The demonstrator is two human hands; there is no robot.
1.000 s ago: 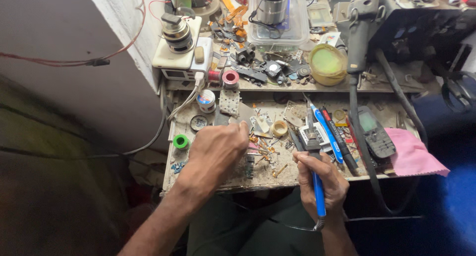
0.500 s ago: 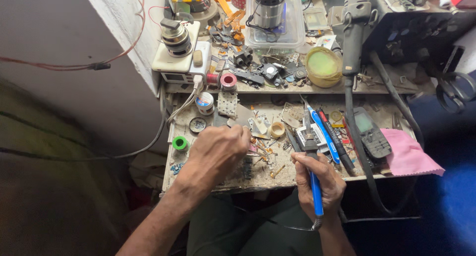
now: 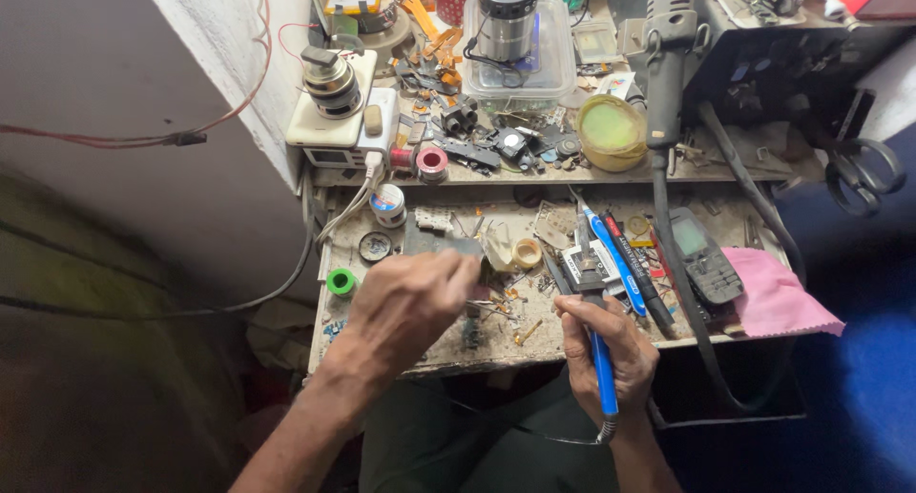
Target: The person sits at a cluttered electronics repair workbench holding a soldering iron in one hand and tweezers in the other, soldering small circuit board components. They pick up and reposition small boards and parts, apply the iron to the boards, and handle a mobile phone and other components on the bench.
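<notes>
Two bare hands over a cluttered repair bench (image 3: 401, 355). Left hand (image 3: 410, 302) is curled knuckles-up over the bench middle, fingers bunched at the tips near a small flat dark part (image 3: 441, 242); whether they actually pinch anything can't be told, fingertips are hidden. Right hand (image 3: 611, 345) is closed around a blue-handled soldering iron (image 3: 601, 369), grip wrapped on the handle, tip pointing up toward the bench clutter, cord end at the wrist. Iron sits at the bench's front edge, right of centre. Just past the right hand: blue pen (image 3: 611, 259) and dark marker (image 3: 637, 269) lying side by side, then a dark old handset (image 3: 704, 254) next to a pink cloth (image 3: 778, 297) hanging off the right edge. Tape roll (image 3: 527, 253) between the two hands' far side. Green ring (image 3: 341, 281) at the left edge, solder spool (image 3: 387, 203) further back. Upper shelf: yellow-green tub (image 3: 611, 130), clear plastic box (image 3: 553, 73), grey hot-air handle (image 3: 668, 59) with hose running down across the bench.
</notes>
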